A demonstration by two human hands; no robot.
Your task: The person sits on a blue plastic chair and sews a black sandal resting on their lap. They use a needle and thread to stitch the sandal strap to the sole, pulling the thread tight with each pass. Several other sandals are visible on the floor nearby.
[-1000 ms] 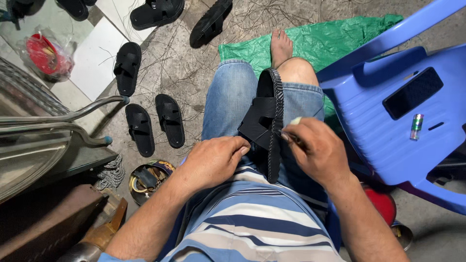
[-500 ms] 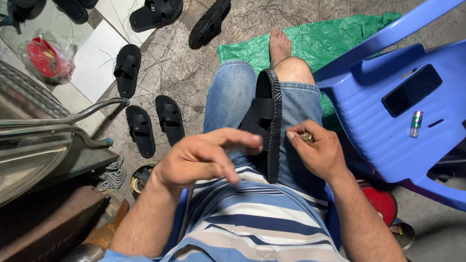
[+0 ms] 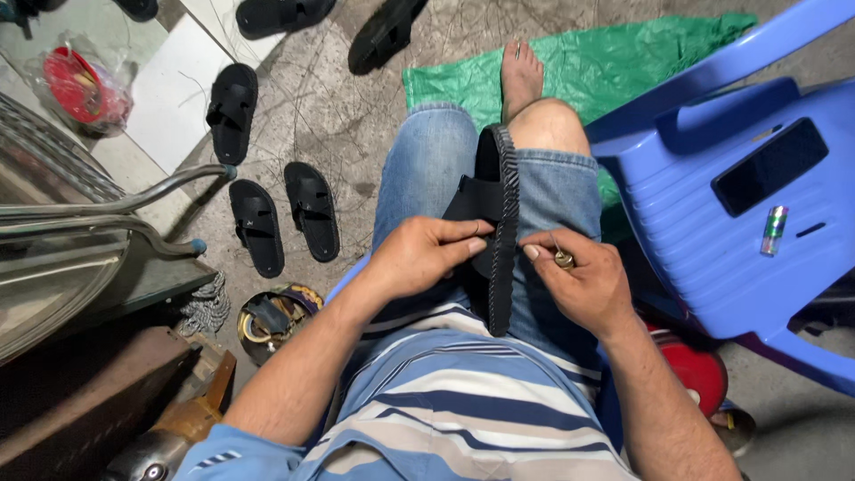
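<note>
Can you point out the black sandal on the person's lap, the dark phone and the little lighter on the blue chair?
black sandal (image 3: 499, 223): head view, on the stitched sole edge.
dark phone (image 3: 769, 167): head view, middle of its screen.
lighter (image 3: 773, 230): head view, middle of its body.

We hold a black rubber sandal with a ribbed sole edge (image 3: 499, 223) on edge between our knees, its sole running along the lap of our blue denim shorts (image 3: 427, 169). Our left hand (image 3: 419, 254) pinches the sandal's strap side with thumb and fingers. Our right hand (image 3: 579, 281) touches the sole's edge with a fingertip and grips a small brass-coloured tool (image 3: 563, 259). To our right, a blue plastic chair (image 3: 712, 223) carries a black phone (image 3: 769, 166) near its back edge and a small green lighter (image 3: 773, 230) just beside it. On the concrete floor (image 3: 356, 125) to our left lies a pair of black sandals (image 3: 285, 214).
</note>
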